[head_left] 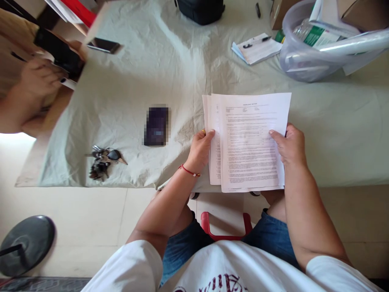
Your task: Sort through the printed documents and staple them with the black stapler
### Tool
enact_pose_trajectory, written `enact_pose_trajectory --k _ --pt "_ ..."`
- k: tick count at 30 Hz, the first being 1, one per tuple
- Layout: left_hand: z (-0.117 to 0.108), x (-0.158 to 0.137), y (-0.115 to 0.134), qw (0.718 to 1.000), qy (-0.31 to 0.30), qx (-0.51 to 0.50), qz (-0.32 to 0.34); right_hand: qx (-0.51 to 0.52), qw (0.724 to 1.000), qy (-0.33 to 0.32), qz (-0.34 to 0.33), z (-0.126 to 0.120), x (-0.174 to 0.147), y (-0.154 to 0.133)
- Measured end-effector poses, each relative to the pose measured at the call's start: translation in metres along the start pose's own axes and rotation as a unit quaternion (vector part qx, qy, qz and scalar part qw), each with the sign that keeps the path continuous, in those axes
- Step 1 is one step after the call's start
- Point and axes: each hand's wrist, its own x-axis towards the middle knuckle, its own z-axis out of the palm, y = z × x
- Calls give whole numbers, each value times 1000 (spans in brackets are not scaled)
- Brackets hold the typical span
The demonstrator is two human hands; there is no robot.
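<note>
Pale green cloth over one tabletop (146, 61). At its left, one other person (30, 81), dark device at the fingers. Top right, one clear plastic tub (299, 67), filled. Near edge, right of centre: at least two printed sheets (252, 162), overlapping, exact count hidden. On the floor, one round black base (33, 239). At the far edge, one black bag (200, 10). Beside the tub, one small paper pile (259, 52). Two hands on the sheets: left hand (200, 148), fingers pinching the left edges; right hand (293, 144), fingers gripping the right edge, thumb on top. Two phone-like objects, one silver-edged (103, 45), one pixelated (156, 125). One key bunch (106, 160). Two pens, one on the pile (257, 42), one beyond (258, 10).
</note>
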Motion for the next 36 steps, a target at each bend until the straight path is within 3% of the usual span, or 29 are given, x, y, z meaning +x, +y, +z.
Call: enact_pose_trajectory --k 22,36 --pt "1 -2 2 1000 7 -5 -4 56 998 12 -9 -1 3 3" --pt "3 -2 3 1000 9 -11 -4 34 999 19 1 -3 4 5"
